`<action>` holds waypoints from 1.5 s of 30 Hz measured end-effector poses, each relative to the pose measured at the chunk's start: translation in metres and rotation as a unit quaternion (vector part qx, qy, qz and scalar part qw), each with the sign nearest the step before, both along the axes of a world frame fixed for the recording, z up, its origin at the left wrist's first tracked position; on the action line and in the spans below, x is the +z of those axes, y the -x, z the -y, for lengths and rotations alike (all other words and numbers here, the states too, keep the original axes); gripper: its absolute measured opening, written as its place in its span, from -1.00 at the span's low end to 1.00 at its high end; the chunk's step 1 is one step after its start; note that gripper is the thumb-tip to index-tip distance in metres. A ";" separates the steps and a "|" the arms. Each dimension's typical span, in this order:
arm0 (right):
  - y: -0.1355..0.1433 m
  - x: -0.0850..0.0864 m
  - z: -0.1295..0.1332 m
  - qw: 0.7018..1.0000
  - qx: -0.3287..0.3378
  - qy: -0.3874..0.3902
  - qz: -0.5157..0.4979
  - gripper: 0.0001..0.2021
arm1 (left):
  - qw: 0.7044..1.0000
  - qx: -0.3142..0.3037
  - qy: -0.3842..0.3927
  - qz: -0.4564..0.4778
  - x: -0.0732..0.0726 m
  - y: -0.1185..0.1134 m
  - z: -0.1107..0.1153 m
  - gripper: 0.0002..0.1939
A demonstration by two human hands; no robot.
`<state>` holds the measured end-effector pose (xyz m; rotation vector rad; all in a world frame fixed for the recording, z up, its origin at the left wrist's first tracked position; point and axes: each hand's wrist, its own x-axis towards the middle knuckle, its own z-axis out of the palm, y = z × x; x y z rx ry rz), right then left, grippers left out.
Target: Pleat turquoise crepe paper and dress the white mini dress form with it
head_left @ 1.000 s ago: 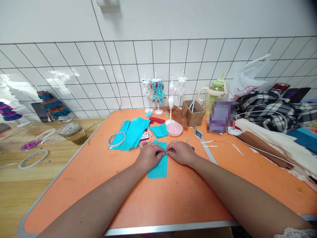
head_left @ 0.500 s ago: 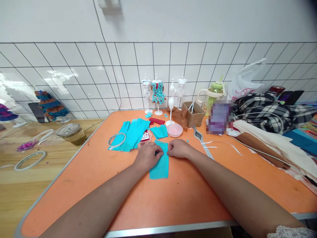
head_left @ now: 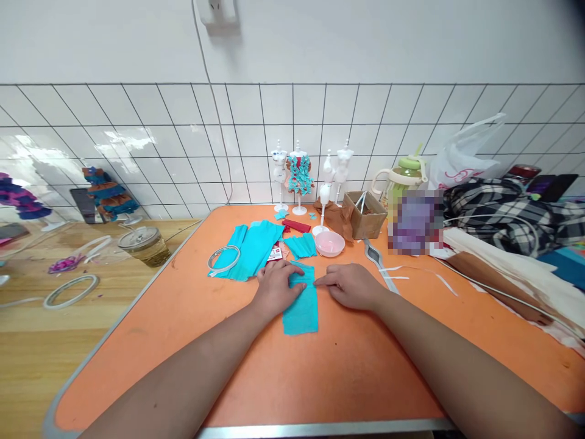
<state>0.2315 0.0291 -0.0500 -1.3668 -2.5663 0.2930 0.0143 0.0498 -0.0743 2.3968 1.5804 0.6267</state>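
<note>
A turquoise rectangular strip [head_left: 300, 314] of thin, creased material, crepe paper or cloth, lies flat on the orange table [head_left: 292, 378]. My left hand [head_left: 276, 286] rests on its upper left part, thumb and fingers apart, pressing down. At the right edge of the strip, my right hand [head_left: 354, 286] touches with its outstretched index finger while the other fingers curl loosely. Beyond my hands lie a larger turquoise sheet [head_left: 258, 244] and a small turquoise piece [head_left: 301, 245]. A roll of narrow tape [head_left: 223, 259] sits on the larger sheet.
A pink bowl [head_left: 329, 245], a cardboard box [head_left: 364, 214] and several white mini mannequins [head_left: 280, 171] stand at the back, one dressed in turquoise ruffles. Scissors-like grey handles [head_left: 373, 253] lie right of the bowl. A lidded jar [head_left: 144, 244] stands on the left wooden table.
My right hand has gone from a pinch at the strip's right edge to a stretched index finger. My left fingers have spread flatter on the strip. The view has shifted slightly.
</note>
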 end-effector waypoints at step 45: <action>0.009 -0.018 -0.009 0.994 -0.099 -0.001 -0.039 -0.84 | 0.986 -0.154 0.002 -0.067 0.016 0.009 0.000 -0.81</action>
